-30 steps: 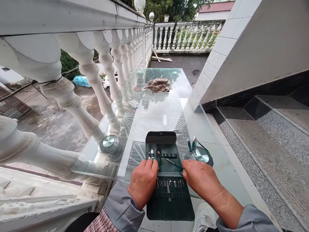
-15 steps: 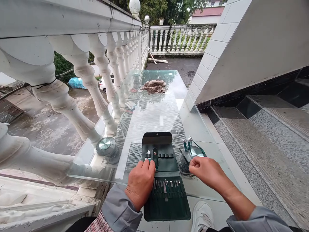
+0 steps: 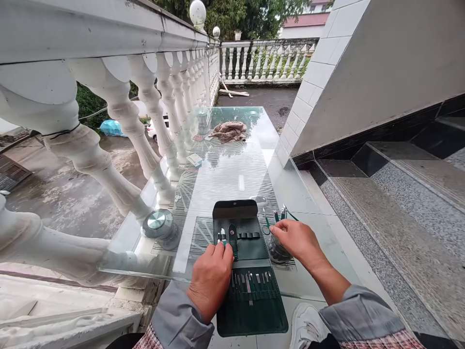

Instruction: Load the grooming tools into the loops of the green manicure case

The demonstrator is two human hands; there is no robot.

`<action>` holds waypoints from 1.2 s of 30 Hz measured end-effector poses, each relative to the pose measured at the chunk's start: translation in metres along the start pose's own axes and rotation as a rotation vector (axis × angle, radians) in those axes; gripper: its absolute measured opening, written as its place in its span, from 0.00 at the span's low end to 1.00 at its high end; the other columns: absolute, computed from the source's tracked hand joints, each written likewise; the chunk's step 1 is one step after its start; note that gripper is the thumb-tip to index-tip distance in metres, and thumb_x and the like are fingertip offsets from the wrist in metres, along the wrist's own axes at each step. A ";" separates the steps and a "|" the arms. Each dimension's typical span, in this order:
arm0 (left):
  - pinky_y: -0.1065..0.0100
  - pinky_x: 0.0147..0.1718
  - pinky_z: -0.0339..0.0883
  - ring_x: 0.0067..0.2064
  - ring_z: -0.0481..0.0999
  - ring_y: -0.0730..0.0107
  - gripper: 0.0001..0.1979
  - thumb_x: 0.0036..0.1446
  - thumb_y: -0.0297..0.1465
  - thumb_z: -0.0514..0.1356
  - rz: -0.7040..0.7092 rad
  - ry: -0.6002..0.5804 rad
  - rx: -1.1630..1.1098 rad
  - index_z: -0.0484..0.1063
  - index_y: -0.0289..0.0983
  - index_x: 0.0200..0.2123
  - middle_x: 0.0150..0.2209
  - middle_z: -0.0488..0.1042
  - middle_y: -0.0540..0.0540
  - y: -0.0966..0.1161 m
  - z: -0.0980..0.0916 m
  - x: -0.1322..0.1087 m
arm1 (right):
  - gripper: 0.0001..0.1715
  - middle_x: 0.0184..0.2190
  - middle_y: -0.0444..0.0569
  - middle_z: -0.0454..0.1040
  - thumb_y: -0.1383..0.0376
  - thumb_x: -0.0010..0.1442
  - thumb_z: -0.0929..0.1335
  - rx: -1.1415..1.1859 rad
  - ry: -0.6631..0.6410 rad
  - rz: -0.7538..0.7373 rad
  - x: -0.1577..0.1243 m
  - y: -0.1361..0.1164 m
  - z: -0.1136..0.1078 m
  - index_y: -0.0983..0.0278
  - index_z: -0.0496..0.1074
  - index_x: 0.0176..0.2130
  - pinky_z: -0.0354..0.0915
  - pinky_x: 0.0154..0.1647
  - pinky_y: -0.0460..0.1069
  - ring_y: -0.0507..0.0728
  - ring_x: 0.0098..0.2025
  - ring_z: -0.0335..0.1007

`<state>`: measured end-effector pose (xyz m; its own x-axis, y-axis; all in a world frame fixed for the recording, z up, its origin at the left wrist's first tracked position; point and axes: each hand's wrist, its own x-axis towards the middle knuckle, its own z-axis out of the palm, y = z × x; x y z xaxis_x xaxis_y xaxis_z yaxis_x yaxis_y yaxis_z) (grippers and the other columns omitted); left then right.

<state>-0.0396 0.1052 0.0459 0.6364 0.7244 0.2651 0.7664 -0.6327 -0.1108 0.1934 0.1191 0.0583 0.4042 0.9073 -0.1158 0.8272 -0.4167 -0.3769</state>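
An open dark green manicure case (image 3: 250, 317) lies unfolded at the near end of the glass table, its lower flap hanging past the edge. Several slim metal tools (image 3: 250, 286) sit in the lower loops; a tool with a pale blade (image 3: 222, 234) shows in the upper half. My left hand (image 3: 210, 276) is closed over the case's left side, fingertips near that tool. To the right of the case, my right hand (image 3: 298, 241) pinches a small pair of green-handled scissors (image 3: 267, 225), points upward. Nail clippers (image 3: 279, 214) stand just behind my right fingers, partly hidden.
The glass table (image 3: 232, 179) stretches ahead with a crumpled brown cloth (image 3: 228, 131) and a small card box (image 3: 194, 160). A round metal-topped table leg (image 3: 160, 227) shows at left. White balusters (image 3: 123, 116) line the left; stone steps (image 3: 385, 194) rise at right.
My right hand has moved left toward the case, and the scissors have turned more upright beside its upper half. My left hand stays on the case's left side.
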 end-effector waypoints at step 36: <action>0.62 0.35 0.65 0.37 0.67 0.61 0.04 0.57 0.28 0.60 -0.195 -0.102 -0.124 0.68 0.37 0.31 0.33 0.68 0.47 -0.016 -0.013 0.003 | 0.12 0.31 0.47 0.74 0.68 0.62 0.60 0.204 0.085 -0.589 -0.050 -0.050 0.024 0.63 0.72 0.35 0.62 0.40 0.50 0.55 0.36 0.68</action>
<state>-0.0509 0.1141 0.0615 0.4875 0.8562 0.1708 0.8633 -0.5020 0.0526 0.1222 0.0961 0.0615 -0.0602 0.9701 0.2353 0.8327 0.1788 -0.5241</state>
